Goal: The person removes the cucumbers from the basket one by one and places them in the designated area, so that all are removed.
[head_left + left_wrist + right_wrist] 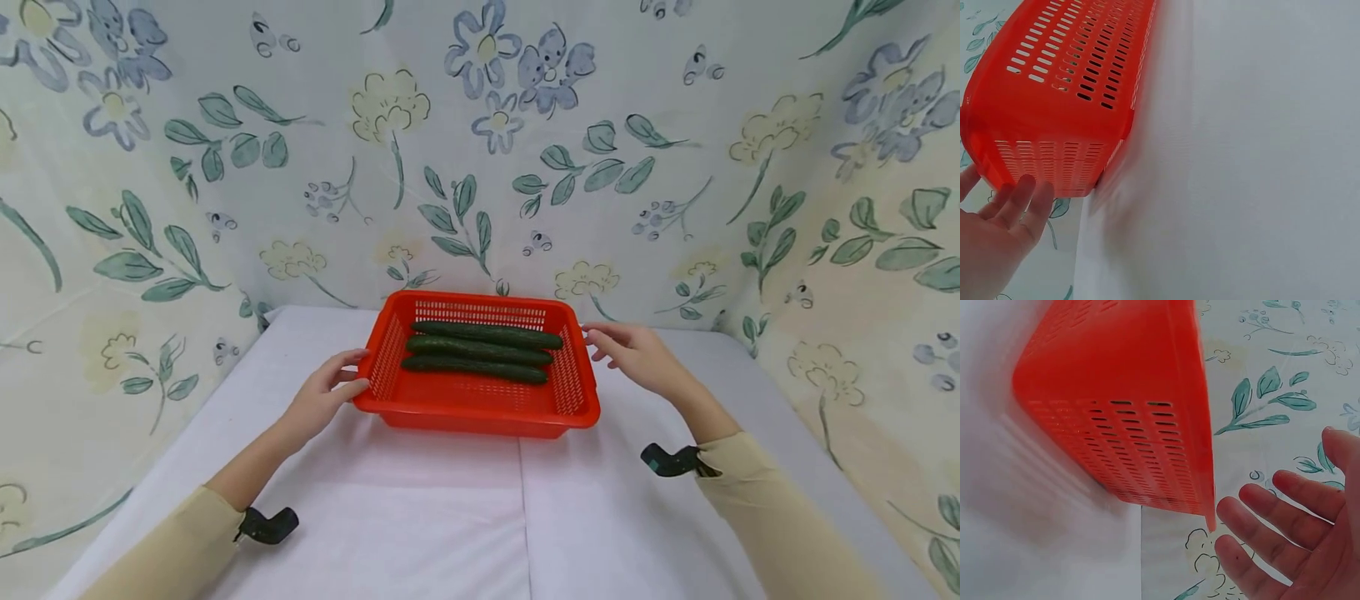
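Note:
A red plastic basket (472, 417) with slotted sides sits on the white-covered table. Three long dark green cucumbers (480, 350) lie side by side across it, towards its back. At the basket's left end is my left hand (318, 404), its fingers and thumb near the rim; the left wrist view shows the fingers extended by the slotted end wall. Beyond the opposite end, my right hand (637, 357) has its fingers spread. A small gap between those fingers and the rim shows in the right wrist view. Both wrist views hide the cucumbers.
White cloth (420, 525) covers the table, with a seam running forward from the basket. Floral-patterned curtain cloth (480, 208) hangs behind and on both sides. A small black wrist camera (268, 526) is on the left sleeve, another black camera (671, 459) on the right.

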Action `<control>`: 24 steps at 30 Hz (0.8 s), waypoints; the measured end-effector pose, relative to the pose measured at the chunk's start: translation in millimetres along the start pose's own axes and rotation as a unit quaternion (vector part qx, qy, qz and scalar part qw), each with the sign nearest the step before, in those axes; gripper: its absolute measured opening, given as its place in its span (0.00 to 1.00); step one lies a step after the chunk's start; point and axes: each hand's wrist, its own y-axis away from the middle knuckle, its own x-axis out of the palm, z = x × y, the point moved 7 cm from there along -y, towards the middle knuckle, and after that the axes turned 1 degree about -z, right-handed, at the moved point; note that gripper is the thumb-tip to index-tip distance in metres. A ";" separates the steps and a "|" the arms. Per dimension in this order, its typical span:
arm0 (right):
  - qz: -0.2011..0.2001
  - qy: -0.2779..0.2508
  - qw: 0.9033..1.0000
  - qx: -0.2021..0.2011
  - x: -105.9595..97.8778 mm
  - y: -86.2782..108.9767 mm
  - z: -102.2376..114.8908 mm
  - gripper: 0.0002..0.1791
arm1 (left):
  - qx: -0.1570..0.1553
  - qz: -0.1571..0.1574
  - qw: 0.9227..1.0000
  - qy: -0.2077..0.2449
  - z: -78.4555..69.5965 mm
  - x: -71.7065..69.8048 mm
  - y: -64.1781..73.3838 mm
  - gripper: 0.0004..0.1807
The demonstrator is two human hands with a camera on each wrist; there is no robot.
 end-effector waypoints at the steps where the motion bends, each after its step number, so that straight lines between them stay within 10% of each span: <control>1: 0.001 -0.004 1.000 -0.004 1.4 -2.0 3.1 0.26 | 0.003 0.000 1.000 0.002 0.8 0.5 0.8 0.30; 24: 0.067 -0.097 0.993 0.030 12.5 -55.4 37.5 0.28 | -0.027 0.030 0.996 0.080 10.6 4.9 6.3 0.30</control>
